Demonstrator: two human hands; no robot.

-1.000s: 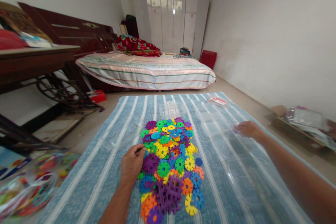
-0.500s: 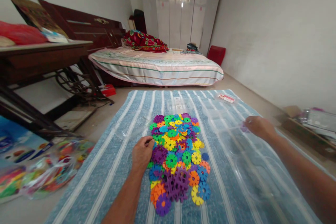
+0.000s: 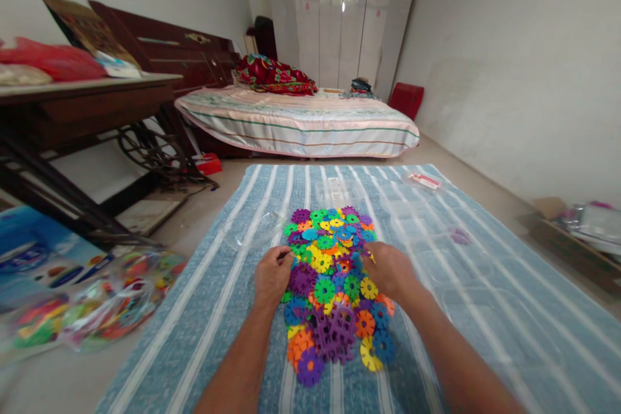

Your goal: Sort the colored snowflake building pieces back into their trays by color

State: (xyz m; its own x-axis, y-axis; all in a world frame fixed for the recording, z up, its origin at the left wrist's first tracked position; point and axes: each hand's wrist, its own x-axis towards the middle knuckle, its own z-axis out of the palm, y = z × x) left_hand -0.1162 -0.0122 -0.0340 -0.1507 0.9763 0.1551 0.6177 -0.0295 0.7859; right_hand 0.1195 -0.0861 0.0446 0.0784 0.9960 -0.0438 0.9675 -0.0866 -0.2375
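bare blanket (image 3: 218, 310) leftward (bag (image 3: 97, 310) beyond)

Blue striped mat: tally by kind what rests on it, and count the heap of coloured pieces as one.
Heap of toy pieces: 1
Hands: 2, left hand and right hand
Lone purple piece: 1
Red-labelled packet: 1
Total: 5
Clear plastic also lies there, too faint to count.

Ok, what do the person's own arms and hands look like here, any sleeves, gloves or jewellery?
Both arms are bare as far as the view shows: no sleeve on either forearm. The left hand and the right hand wear no gloves. No watch, bracelet or band shows on either wrist, and no ring can be made out on the backs of the hands. The fingertips are partly hidden.
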